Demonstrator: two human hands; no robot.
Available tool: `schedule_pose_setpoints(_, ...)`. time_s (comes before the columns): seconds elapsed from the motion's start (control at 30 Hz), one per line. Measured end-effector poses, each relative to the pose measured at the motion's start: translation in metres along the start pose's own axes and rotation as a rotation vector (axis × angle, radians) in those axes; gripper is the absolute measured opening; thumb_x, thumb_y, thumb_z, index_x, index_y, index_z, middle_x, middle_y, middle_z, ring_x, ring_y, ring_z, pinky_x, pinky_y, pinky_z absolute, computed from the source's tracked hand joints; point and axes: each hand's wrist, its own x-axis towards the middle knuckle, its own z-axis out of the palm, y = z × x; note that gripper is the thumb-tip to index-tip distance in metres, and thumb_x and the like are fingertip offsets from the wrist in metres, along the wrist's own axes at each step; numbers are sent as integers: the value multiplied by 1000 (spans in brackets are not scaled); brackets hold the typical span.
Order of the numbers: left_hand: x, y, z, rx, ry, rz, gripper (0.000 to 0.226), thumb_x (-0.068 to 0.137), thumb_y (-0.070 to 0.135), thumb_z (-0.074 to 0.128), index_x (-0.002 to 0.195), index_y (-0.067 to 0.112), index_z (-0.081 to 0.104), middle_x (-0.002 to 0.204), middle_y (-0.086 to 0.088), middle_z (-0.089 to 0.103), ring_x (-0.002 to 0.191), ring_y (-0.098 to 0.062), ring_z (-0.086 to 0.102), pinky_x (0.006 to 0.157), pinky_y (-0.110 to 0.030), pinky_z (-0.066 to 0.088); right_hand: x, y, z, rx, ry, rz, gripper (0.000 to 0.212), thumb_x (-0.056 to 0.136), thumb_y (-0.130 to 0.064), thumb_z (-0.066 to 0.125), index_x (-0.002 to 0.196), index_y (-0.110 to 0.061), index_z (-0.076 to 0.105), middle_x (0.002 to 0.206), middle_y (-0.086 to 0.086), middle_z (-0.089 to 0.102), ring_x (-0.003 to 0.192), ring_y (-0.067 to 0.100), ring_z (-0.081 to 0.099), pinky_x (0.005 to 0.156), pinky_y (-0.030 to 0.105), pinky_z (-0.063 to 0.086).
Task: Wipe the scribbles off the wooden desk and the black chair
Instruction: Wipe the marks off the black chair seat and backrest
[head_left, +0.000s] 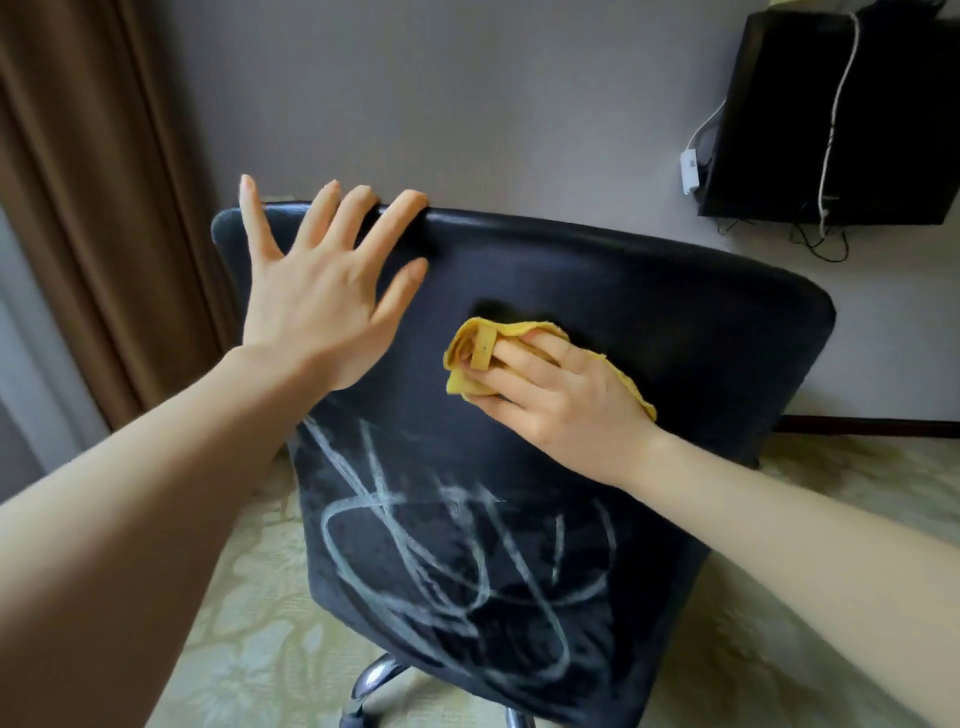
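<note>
Black chair (675, 322) fills the middle of the frame, its backrest facing the person. White scribbles (441, 561) cover the lower half, while the upper part looks clean. The left hand (311, 312) lies flat at the upper left of the backrest with its fingers (332, 218) spread, probably to stop the wheeled chair swivelling away. The right hand (561, 395) presses a yellow cloth (462, 384) against the centre, fingers together and flat, tips tucked under a fold. The wooden desk is not in view.
</note>
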Motion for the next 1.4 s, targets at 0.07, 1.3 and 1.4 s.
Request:
schedule_pose_setpoints(0.07, 2, -1, -1, 24, -18, -32, 53, 97, 51, 15, 145, 30, 24, 140, -4, 39, 141, -28, 24, 107, -68, -6, -20, -11, -1, 43, -73, -44, 28, 98, -6, 46, 105, -15, 72, 117, 2, 67, 114, 21, 60, 101, 35, 41)
schedule_pose_setpoints(1.3, -9, 87, 9, -71, 188, 122, 94, 62, -7, 48, 148, 18, 20, 144, -15, 33, 138, -34, 22, 109, -64, 6, -93, -17, -15, 30, -157, -28, 24, 94, -12, 55, 113, -19, 69, 118, -1, 66, 113, 19, 57, 104, 35, 37)
schedule_pose_setpoints(1.4, -10, 86, 7, -70, 157, 136, 93, 64, -7, 49, 149, 17, 18, 145, -16, 30, 138, -35, 20, 109, -64, 4, -120, -19, -24, 82, -262, -135, 18, 95, -13, 57, 106, -19, 71, 113, -3, 66, 110, 17, 59, 105, 34, 40)
